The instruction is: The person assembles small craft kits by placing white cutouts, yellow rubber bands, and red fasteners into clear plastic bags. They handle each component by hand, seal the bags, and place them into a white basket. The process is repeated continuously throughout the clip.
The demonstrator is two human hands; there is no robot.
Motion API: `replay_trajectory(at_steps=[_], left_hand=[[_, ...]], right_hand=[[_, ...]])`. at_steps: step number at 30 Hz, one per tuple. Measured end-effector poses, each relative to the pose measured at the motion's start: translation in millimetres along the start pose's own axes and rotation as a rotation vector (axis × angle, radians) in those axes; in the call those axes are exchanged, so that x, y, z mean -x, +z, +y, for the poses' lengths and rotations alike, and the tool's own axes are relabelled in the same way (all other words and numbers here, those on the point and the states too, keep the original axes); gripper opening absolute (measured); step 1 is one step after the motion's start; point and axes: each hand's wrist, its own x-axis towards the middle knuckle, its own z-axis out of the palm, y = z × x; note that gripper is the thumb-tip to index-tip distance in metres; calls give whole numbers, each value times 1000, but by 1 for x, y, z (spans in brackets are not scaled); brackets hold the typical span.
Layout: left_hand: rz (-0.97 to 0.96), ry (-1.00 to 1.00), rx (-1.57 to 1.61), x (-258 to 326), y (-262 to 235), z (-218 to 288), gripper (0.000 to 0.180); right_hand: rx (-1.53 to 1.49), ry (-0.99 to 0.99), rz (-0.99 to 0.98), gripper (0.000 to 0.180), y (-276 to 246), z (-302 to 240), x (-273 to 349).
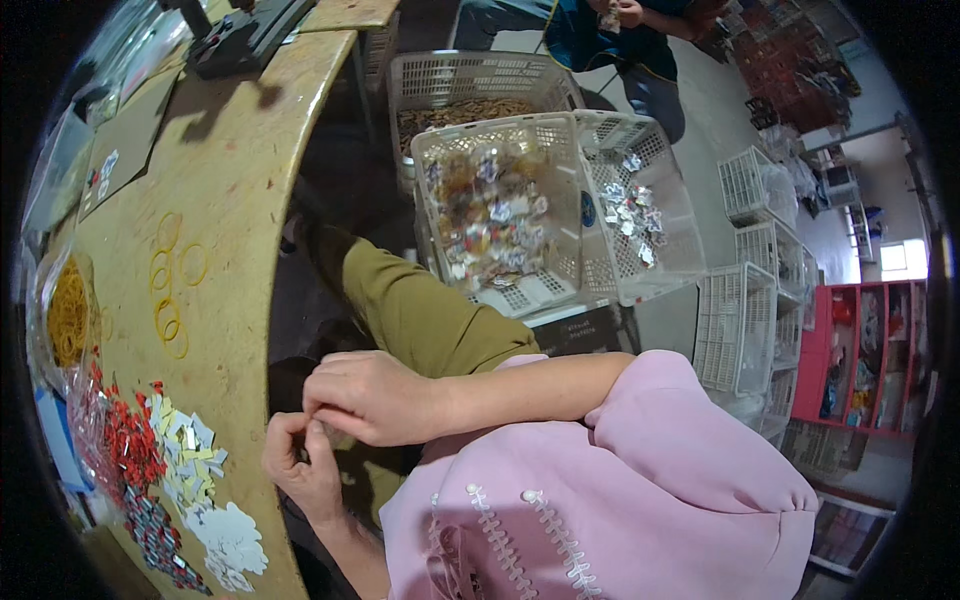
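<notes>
My right hand (pixel 362 397) and my left hand (pixel 308 468) meet over my lap, beside the table's edge. Thumb and forefinger of the left come together in a pinch, and the right has its fingers curled in against them. Whatever lies between the fingertips is too small or hidden to make out. Nearest on the wooden table (pixel 225 200) are small red pieces (pixel 133 435), pale grey and yellow flat pieces (pixel 190 455), dark grey pieces (pixel 160 535) and white cut-out shapes (pixel 228 540). Loose yellow rubber bands (pixel 168 320) lie farther up.
A bag of rubber bands (pixel 68 315) sits at the table's left side. A dark metal device (pixel 240 45) stands at the far end. Plastic crates (pixel 500 210) with small bundled pieces stand beyond my knee. Another person (pixel 615 45) sits behind them. Stacked white crates (pixel 735 325) are at right.
</notes>
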Motion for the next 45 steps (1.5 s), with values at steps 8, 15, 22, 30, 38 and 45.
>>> replay_trajectory(at_steps=[8, 15, 22, 30, 38, 45], left_hand=[[-435, 17, 68, -2, 66, 2, 6], [-448, -334, 412, -9, 70, -26, 8], [-361, -546, 383, -33, 77, -51, 10], [-464, -705, 275, -24, 69, -53, 6], [-368, -843, 274, 2, 60, -75, 6], [-481, -875, 282, 24, 77, -85, 7]], right_hand=[[-474, 754, 188, 6, -86, 19, 85], [55, 563, 824, 10, -287, 39, 159], [910, 679, 608, 25, -332, 120, 240], [614, 1612, 497, 58, -263, 326, 348], [786, 1366, 658, 53, -239, 315, 345], [708, 1656, 528, 55, -253, 356, 364]])
